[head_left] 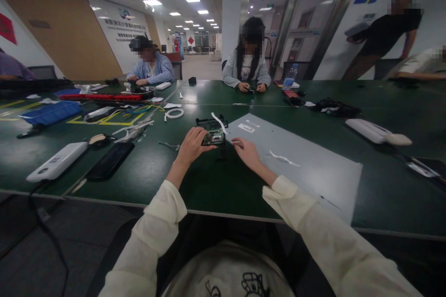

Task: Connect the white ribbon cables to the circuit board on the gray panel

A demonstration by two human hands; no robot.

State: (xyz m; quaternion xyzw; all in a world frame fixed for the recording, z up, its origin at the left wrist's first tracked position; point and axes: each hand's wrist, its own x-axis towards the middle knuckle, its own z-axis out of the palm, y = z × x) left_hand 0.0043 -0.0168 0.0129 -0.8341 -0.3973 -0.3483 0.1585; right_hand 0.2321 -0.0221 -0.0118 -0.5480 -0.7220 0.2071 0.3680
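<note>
My left hand [193, 145] is closed on the left side of a small green circuit board [216, 137] with dark parts around it, held above the green table [209, 185]. A white flat strip [219, 123] rises from the board's far side and curves down to its right. My right hand [245, 150] is beside the board's right edge, with its thumb and fingers pressed together; what lies between them is too small to make out. Under and beyond this hand lies a large grey panel [313, 162], with another white strip [284, 158] on it.
To the left are a white device [57, 162], a black phone [110, 161], a blue tray [52, 113] and loose cables. On the right lies another white device [365, 131]. Two people sit across the table; another person stands at the back right.
</note>
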